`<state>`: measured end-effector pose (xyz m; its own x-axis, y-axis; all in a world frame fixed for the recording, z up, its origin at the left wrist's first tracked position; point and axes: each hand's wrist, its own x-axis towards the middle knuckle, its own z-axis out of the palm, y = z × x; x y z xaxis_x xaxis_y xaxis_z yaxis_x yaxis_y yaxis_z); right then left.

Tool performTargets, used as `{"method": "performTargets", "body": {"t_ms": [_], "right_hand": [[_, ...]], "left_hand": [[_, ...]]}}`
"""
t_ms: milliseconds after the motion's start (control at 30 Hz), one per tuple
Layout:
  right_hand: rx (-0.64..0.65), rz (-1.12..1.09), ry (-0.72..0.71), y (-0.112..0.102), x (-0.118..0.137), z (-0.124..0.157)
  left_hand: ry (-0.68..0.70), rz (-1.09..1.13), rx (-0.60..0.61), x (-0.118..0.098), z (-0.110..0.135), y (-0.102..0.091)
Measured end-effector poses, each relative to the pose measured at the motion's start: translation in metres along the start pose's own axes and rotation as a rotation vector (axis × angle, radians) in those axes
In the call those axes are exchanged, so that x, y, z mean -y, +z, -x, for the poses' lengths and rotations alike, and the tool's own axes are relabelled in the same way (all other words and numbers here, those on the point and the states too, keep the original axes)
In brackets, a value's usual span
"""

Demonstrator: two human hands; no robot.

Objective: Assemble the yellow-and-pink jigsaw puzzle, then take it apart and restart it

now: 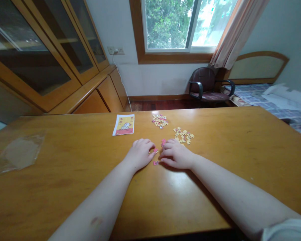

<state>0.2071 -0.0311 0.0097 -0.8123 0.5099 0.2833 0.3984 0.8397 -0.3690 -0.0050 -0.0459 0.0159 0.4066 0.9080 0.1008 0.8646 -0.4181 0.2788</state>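
My left hand [141,153] rests on the table with thumb and index finger closed on a pink puzzle piece [156,151]. Opposite it, my right hand [176,154] lies palm down with its fingers apart; what is under the palm is hidden. Pink puzzle pieces [163,142] show just beyond its fingertips. Near its thumb lies a small joined-looking pink piece [156,163]. Behind the hands is a pile of mixed yellow and pink pieces [160,121]. A group of mostly yellow pieces [184,135] is spread past my right hand.
A picture card [124,125] with a white cartoon figure on yellow and pink lies at the back left. A clear plastic bag [20,152] is on the wooden table [190,207] at far left. Beyond the table are a chair [208,85], a cabinet [90,97] and a bed [256,90].
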Motion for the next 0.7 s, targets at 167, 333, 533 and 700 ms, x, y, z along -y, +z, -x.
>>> {"method": "performTargets", "body": {"t_ms": [167, 333, 533, 700], "right_hand": [[0.061, -0.045, -0.11, -0.001, 0.0034, 0.0005], [0.065, -0.024, -0.079, 0.0001, 0.0039, -0.0001], [0.02, 0.023, -0.045, 0.0009, 0.0013, -0.0004], [0.009, 0.011, -0.029, -0.0005, 0.0004, -0.0004]], "left_hand": [[-0.001, -0.027, 0.014, -0.0008, -0.0009, -0.0009], [-0.018, 0.002, 0.026, -0.0019, -0.0011, -0.0019], [-0.068, 0.024, 0.074, -0.0029, -0.0001, -0.0036], [-0.011, 0.03, 0.072, 0.0001, 0.0018, -0.0044]]}}
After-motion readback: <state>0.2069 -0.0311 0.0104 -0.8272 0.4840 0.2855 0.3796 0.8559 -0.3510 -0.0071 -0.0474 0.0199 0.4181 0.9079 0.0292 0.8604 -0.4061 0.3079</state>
